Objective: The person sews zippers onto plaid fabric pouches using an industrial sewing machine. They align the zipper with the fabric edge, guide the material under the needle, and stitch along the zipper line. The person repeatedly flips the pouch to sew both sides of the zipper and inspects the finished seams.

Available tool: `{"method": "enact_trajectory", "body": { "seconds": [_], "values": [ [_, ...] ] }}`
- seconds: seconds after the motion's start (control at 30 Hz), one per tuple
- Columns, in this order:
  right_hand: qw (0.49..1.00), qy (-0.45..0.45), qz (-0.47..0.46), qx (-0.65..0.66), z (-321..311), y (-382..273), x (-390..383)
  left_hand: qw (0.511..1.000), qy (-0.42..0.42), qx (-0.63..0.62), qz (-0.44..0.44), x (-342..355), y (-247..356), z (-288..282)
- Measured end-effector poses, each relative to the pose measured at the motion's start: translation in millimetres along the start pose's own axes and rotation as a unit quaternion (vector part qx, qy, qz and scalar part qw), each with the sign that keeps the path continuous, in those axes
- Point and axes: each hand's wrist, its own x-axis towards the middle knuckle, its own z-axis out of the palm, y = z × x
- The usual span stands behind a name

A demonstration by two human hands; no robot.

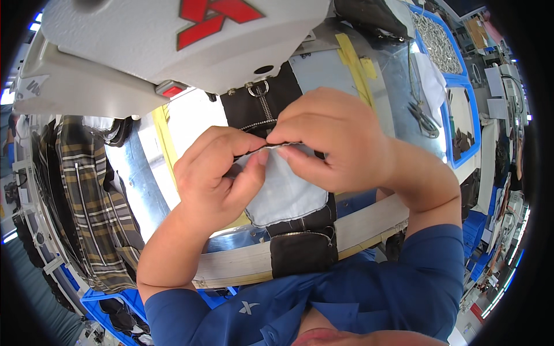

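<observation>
Both hands are right in the middle here, knuckles up, fingertips almost meeting: the left hand (210, 167) pinches the top edge of the pale cloth (291, 193) between thumb and forefinger, and the right hand (343, 138) pinches that same edge just beside it. The pale cloth hangs toward the person, over the worktop (134, 167), with black fabric (236, 109) running up beyond it beneath the sewing machine (127, 34). A curved zip (254, 125) sits just past the fingers, so care seems due: matching the two layers edge to edge, thumbs level, should stop one creeping past the other. A light, even pull looks wiser than a hard tug, which could stretch the edge. Down at the front, a zipped black panel (303, 254) lies over the worktop's rim; its weight might drag, so slack would help.
</observation>
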Motion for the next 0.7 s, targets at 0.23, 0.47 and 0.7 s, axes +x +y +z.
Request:
{"method": "enact_trajectory", "body": {
  "seconds": [0.23,0.47,0.7],
  "values": [
    [0.990,-0.024,0.102,0.099,0.2,-2.3,0.3,0.998,0.013,0.049,0.024,-4.0,2.0,2.7],
    [0.991,-0.024,0.097,0.094,0.5,-1.7,-0.1,0.999,0.018,0.041,0.016,-4.4,2.2,3.2],
    [0.992,-0.023,0.090,0.088,1.2,-0.1,-0.4,1.000,0.006,0.018,0.005,-1.9,3.3,1.9]
  ]
}}
